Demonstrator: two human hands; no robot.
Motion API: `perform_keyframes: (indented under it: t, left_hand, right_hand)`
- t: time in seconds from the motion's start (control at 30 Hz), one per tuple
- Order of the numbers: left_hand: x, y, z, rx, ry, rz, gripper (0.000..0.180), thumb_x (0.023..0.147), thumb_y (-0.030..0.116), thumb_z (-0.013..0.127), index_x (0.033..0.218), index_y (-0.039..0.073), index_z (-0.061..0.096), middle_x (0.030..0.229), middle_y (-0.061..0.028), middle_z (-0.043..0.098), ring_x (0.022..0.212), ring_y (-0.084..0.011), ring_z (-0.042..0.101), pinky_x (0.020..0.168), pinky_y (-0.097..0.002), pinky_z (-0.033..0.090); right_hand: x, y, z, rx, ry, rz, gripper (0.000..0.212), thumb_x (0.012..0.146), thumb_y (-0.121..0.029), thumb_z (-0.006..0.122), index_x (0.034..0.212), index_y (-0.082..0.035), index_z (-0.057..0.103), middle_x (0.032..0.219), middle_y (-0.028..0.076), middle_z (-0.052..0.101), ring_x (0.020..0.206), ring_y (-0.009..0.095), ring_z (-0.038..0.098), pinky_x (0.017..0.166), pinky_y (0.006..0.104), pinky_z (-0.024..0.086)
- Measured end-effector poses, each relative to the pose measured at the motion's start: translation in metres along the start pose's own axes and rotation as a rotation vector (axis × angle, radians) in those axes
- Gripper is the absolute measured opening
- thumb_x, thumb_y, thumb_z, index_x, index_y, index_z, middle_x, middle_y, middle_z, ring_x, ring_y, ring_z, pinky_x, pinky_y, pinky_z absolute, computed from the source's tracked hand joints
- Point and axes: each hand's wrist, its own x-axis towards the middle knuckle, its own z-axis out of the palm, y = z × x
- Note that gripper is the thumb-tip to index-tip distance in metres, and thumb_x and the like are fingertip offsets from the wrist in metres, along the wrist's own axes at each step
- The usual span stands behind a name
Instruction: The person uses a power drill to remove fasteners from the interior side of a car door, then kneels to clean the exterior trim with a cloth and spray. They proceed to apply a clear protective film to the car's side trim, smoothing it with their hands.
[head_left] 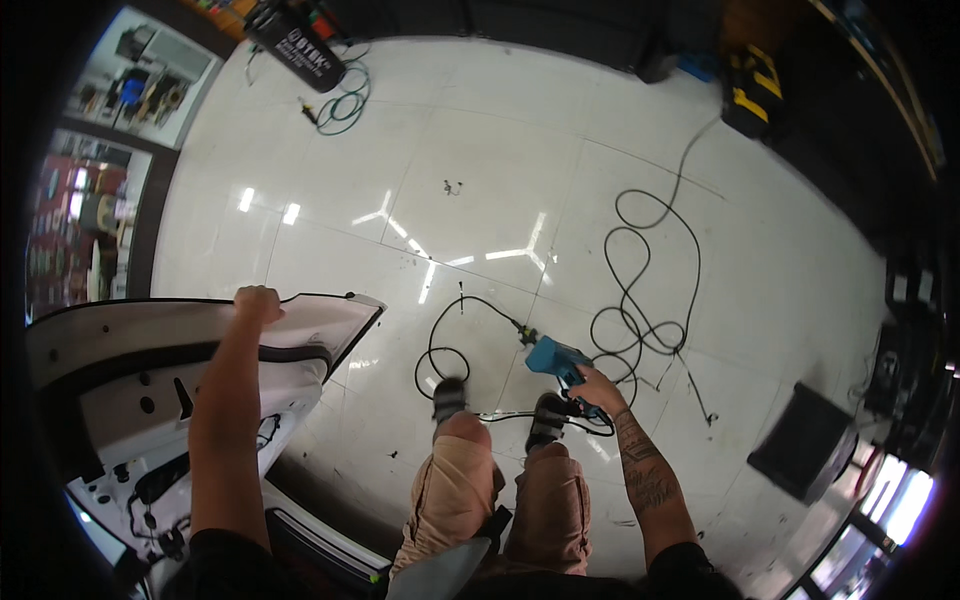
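At far left, a glazed opening gives onto a cluttered space too small and warped to make out. Below it is a pale, glossy car door [85, 345], cut off by the dark rim, its moulded sheet pierced by round holes and edged with black seals; the left forearm hides part of it. The left hand [258, 302] is curled over the door's upper edge, gripping it, fingertips out of sight behind. Further right, a black cylinder [295, 45] is cropped at the top beside a looped green hose [345, 105]. Smooth tiles [480, 150] mirror angular light strips. Tan fabric shorts [447, 495] and dark shoes [545, 420] stand mid-frame. Just above the shoes, a blue, hard-cased tool [553, 357] is gripped by the right hand [597, 388], whose fingers hide its handle; its exact kind is unclear. Thin black cable [699, 265] loops beyond, near a yellow-and-black case [752, 90] sinking into shadow. A dark, boxy block [803, 443] stands at right.
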Motion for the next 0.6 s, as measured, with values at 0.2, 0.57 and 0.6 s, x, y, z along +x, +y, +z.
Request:
perform_keyframes:
  t: [0.2, 0.57, 0.6]
  left_hand:
    - [0.000, 0.015, 0.075, -0.192, 0.505, -0.076, 0.010, 0.072, 0.014, 0.059, 0.077, 0.009, 0.066, 0.082, -0.0142, 0.065, 0.077, -0.0249, 0.062, 0.061, -0.0415, 0.046]
    - [-0.098, 0.070, 0.014, -0.669, -0.553, -0.225, 0.014, 0.075, 0.016, 0.065, 0.088, 0.014, 0.070, 0.105, -0.0065, 0.061, 0.111, -0.0226, 0.051, 0.084, -0.0373, 0.041]
    - [-0.123, 0.078, 0.020, -0.655, -0.547, -0.233, 0.014, 0.075, 0.017, 0.066, 0.088, 0.013, 0.070, 0.111, -0.0072, 0.061, 0.116, -0.0229, 0.050, 0.084, -0.0382, 0.041]
  right_hand:
    - [0.071, -0.083, -0.080, -0.402, 0.057, 0.136, 0.070, 0.065, -0.025, 0.070, 0.126, 0.006, 0.051, 0.106, 0.022, 0.064, 0.098, 0.032, 0.063, 0.084, 0.0360, 0.048]
    - [0.318, -0.324, -0.179, -0.714, -0.138, 0.036, 0.067, 0.071, -0.019, 0.060, 0.134, 0.001, 0.045, 0.113, 0.026, 0.062, 0.093, 0.034, 0.065, 0.080, 0.0392, 0.051]
    - [0.333, -0.369, -0.169, -0.705, -0.261, 0.218, 0.068, 0.071, -0.019, 0.060, 0.134, 0.000, 0.046, 0.107, 0.021, 0.065, 0.082, 0.028, 0.067, 0.073, 0.0375, 0.052]
